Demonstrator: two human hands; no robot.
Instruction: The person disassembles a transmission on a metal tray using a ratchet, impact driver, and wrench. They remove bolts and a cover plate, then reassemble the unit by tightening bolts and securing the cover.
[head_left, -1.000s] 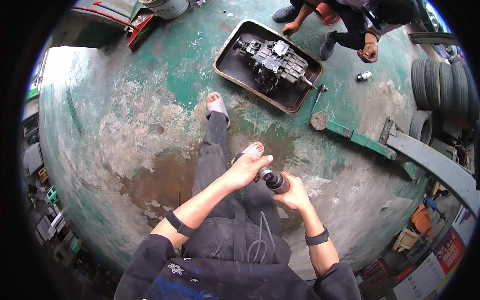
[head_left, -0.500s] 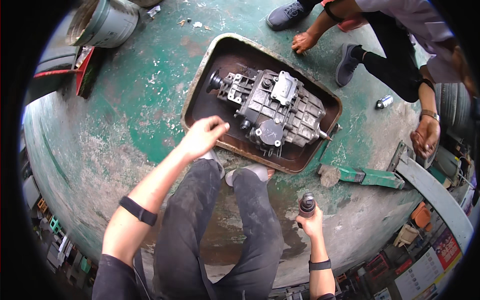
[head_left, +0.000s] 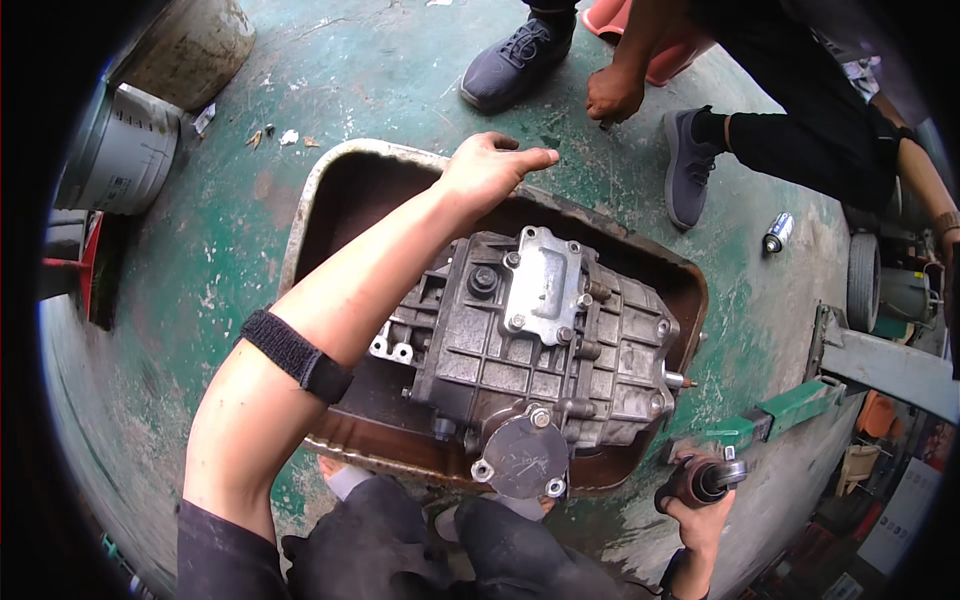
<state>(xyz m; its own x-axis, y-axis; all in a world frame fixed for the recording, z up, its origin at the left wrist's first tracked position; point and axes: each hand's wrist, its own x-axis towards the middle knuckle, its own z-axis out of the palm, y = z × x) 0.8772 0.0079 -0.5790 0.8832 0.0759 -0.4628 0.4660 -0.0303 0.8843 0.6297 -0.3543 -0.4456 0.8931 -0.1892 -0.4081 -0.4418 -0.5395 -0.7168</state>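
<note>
A grey metal gearbox [head_left: 500, 350] lies in a rust-brown tray [head_left: 345, 150] with a raised rim. On its top is a light bolted cover plate [head_left: 545, 285]; a round dark cover [head_left: 525, 458] faces me. My left hand [head_left: 490, 172] hovers over the tray's far rim, one finger stretched out, with nothing visible in it. Its forearm hides part of the gearbox's left end. In my right hand [head_left: 705, 515], to the right of the tray's near corner, is a power ratchet [head_left: 705, 480] with a dark body and metal head, held upright.
Across the tray a co-worker crouches, one closed hand [head_left: 615, 95] low above the floor near a grey shoe [head_left: 520, 62]. A spray can [head_left: 777, 232] lies at the right. A green lift arm [head_left: 770, 412] reaches toward the tray's right end. Buckets [head_left: 120, 150] stand at the far left.
My view has come closer to the gearbox. My left hand has moved from the tray's near left rim across to the far rim. My right hand has brought the power ratchet forward beside the tray.
</note>
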